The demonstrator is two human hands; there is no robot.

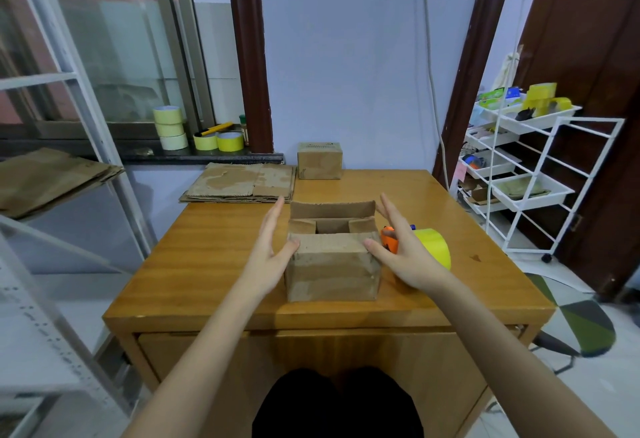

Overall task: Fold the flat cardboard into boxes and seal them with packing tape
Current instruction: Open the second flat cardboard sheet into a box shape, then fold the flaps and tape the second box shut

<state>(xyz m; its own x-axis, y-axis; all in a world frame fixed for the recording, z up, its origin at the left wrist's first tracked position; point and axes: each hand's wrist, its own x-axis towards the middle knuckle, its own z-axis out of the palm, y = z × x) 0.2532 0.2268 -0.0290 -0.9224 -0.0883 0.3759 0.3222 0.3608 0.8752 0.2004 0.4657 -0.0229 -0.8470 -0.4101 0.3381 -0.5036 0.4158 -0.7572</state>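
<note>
Both hands, left (273,257) and right (403,257), flat-fingered, flank the half-folded brown cardboard box (334,264); unheld flaps could spring open before taping.

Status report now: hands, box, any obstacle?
Left hand and right hand open, flanking box. Top flaps unsealed. Tape dispenser behind right hand.

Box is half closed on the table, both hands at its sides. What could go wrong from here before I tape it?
1. The far flap stands upright and the two side flaps sit only partly down, so they may spring up once the left hand and right hand let go.
2. The tape dispenser lies close behind the right hand; a sweep could knock it.
3. The box sits near the table's front edge and could slide off under pressure.
</note>
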